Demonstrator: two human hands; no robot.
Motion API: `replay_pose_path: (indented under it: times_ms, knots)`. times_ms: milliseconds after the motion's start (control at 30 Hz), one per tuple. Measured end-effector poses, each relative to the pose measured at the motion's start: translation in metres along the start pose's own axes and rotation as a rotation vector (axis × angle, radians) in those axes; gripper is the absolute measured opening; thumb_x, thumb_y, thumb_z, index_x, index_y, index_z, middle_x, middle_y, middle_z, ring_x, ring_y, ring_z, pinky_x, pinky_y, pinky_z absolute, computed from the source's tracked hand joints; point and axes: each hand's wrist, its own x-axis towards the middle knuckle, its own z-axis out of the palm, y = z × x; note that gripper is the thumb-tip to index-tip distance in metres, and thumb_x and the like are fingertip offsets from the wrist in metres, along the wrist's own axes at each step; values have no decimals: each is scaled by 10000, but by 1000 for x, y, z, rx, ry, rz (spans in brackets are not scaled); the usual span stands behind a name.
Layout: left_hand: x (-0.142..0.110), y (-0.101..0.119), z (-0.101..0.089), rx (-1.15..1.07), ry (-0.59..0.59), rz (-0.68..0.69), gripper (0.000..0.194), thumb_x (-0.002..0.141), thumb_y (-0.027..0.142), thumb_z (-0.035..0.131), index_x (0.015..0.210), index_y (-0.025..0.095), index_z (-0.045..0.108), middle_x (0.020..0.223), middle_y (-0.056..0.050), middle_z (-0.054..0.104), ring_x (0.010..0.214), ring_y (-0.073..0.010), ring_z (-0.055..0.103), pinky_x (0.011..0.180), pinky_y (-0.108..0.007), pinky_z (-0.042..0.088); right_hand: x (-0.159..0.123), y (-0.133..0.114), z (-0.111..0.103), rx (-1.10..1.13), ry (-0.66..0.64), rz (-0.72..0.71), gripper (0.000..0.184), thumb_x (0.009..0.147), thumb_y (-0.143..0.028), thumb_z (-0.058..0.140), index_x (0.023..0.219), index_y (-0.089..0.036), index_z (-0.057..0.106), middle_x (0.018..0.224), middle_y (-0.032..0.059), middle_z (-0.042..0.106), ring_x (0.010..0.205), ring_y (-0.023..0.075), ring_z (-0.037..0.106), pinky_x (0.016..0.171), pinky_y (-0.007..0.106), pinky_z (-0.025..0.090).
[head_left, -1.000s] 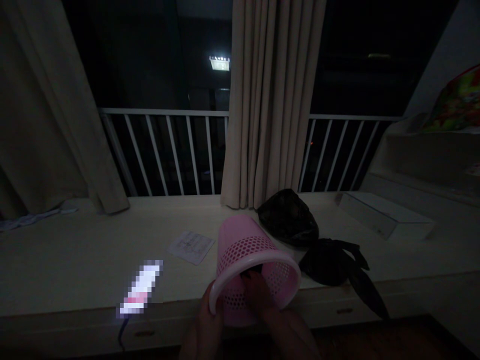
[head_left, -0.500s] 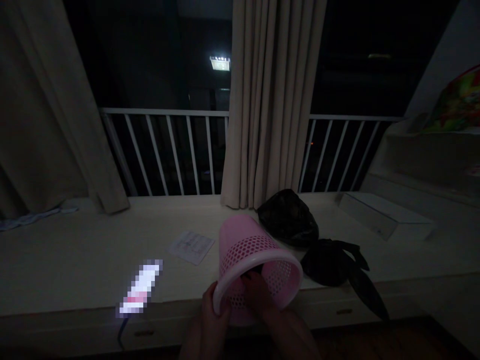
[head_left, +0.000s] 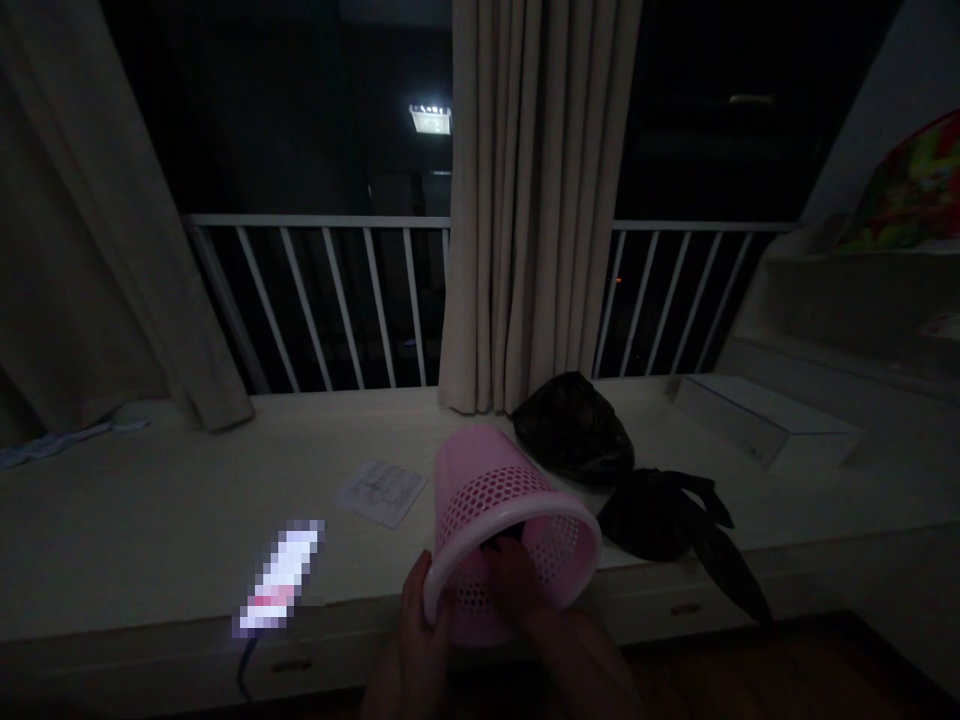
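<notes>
A pink wastebasket [head_left: 480,480] with a honeycomb band of holes lies tilted at the ledge's front edge, its mouth facing me. My left hand [head_left: 424,605] grips its rim on the left side, thumb inside and fingers outside. My right hand [head_left: 514,580] reaches into the mouth, its fingers curled against something dark whose kind I cannot make out in the dim light. Just right of the basket sit a black plastic bag [head_left: 574,430] and a smaller, knotted black plastic bag [head_left: 649,515], its loose ends hanging over the edge.
On the pale ledge [head_left: 187,510] lie a sheet of paper [head_left: 384,492] and a bright, pixelated device [head_left: 283,575] with a cable. A white box [head_left: 765,420] stands at the right. Behind are curtains [head_left: 536,200] and a white railing [head_left: 322,222].
The view has shifted slightly. My left hand keeps the basket's rim, and my right hand stays inside with little visible movement.
</notes>
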Motion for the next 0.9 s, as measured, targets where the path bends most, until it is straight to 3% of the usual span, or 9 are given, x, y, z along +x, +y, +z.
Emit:
replay_pose_path:
  times_ms: [167,367,700,900]
  knots:
    - [-2,5,-2,25,-55,-89,604,791,522,582,1280,172,537,1231,-131,621,1131,-272,585,934,-369,478,0,2,2,4,-7,-19,330,913,-232,481,1223,-137,541,1230,100,519,1158,204,481,1004,446,396]
    - [-2,1,-4,64,-35,-114,586,780,552,563,1217,163,593,1144,-123,671,1084,-284,614,909,-375,491,1,5,4,22,3,-31,305,906,-235,493,1183,-129,563,1229,100,520,1173,205,468,1009,439,387]
    - [4,-8,-4,12,-33,-54,549,768,497,555,1184,141,594,1138,-136,663,1066,-287,616,909,-388,492,1,3,2,13,-5,-22,289,914,-235,477,1165,-126,567,1231,98,519,1180,203,463,1025,446,370]
    - [6,1,-6,14,-47,-60,514,745,458,571,1144,137,605,1104,-138,673,1038,-294,625,897,-403,496,-1,2,-1,7,-5,-10,309,913,-233,479,1196,-132,556,1254,102,508,1188,204,462,1028,448,371]
